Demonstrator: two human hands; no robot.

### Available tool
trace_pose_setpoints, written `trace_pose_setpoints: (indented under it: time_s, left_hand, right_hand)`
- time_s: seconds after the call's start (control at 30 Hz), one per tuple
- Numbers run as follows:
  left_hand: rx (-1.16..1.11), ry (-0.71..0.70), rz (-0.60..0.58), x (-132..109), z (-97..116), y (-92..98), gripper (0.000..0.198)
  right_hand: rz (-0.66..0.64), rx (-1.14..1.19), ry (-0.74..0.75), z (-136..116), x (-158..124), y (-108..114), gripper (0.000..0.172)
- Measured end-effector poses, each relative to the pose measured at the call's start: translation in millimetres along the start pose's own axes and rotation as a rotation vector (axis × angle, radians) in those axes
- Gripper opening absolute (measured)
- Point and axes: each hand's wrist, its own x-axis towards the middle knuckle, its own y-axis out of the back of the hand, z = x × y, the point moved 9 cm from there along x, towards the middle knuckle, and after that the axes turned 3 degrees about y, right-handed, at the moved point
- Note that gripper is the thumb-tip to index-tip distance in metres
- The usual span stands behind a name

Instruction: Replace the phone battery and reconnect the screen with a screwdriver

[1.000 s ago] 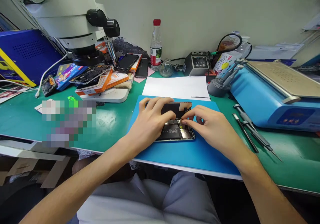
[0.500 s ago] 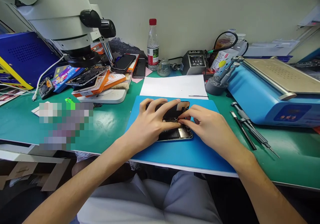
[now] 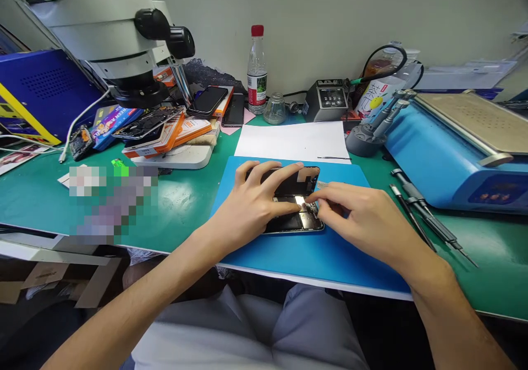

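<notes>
An opened phone [image 3: 289, 228] lies on the blue mat [image 3: 342, 260], its dark screen panel [image 3: 284, 180] tilted up along the far side. My left hand [image 3: 251, 208] is closed on it: the fingers reach over the raised panel, and the thumb stretches over the bright metal parts inside. At the phone's right side, my right hand [image 3: 358, 208] puts its index fingertip on the inner parts. Thumb and index are a little apart, with the other fingers curled. A small silvery piece [image 3: 322, 185] shows just behind the right index finger; whether the hand touches it is unclear.
White paper [image 3: 289, 142] lies behind the mat. Screwdrivers [image 3: 429, 216] and a blue heating plate machine [image 3: 445, 161] are on the right. A microscope [image 3: 107, 40] overhangs stacked phones and boxes [image 3: 165, 139] at left. A bottle [image 3: 257, 78] and glass jar [image 3: 274, 109] stand behind.
My right hand has shifted right; its thumb and index, pinched together before, are now apart. More of the bright inner parts shows. The left hand keeps its hold, and the view has shifted slightly.
</notes>
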Motion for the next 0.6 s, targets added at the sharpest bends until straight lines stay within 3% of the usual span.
trace_pose_setpoints:
  time_s: [0.3,0.6]
  left_hand:
    - [-0.02,0.011,-0.029,0.4,-1.7,-0.2,0.043]
    - [-0.022,-0.014,-0.033,0.4,-0.5,0.1,0.041]
  right_hand:
    - [0.003,-0.034,0.054,-1.8,-1.2,-3.3,0.035]
    - [0.001,-0.009,-0.042,2.9,-0.4,0.0,0.035]
